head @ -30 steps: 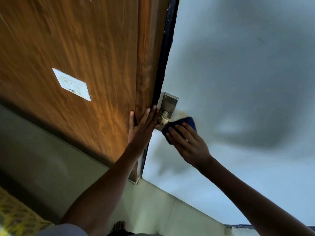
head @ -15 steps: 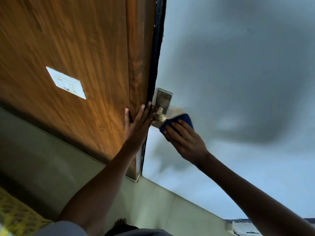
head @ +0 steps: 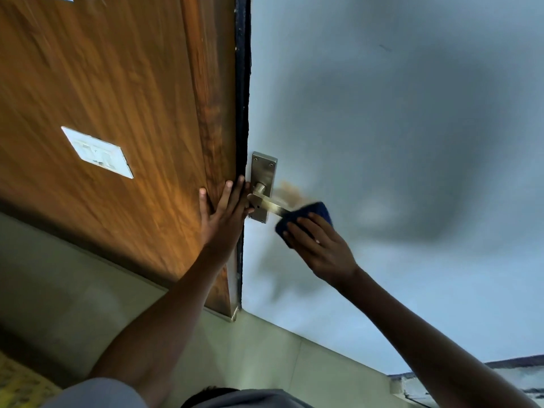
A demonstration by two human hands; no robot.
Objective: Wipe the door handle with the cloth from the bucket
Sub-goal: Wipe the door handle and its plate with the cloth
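Note:
A brushed-metal lever door handle (head: 269, 206) on its backplate (head: 263, 172) sits at the edge of a pale grey door (head: 382, 142). My right hand (head: 321, 245) presses a blue cloth (head: 309, 214) around the far end of the lever, and the lever's tip is hidden under the cloth. My left hand (head: 223, 216) lies flat, fingers spread, on the wooden frame (head: 212, 113) beside the door's black edge, its fingertips close to the handle's base. No bucket is in view.
A wood-grain wall panel (head: 103, 83) carries a white switch plate (head: 97, 152). Pale floor tiles (head: 265, 348) run below the door. A yellow patterned fabric (head: 17, 384) shows at the bottom left. A brownish smudge (head: 290, 191) marks the door behind the lever.
My right hand has slid the cloth outward along the lever, away from the backplate, baring the lever's inner part. My left hand stays flat on the frame. The view has shifted slightly.

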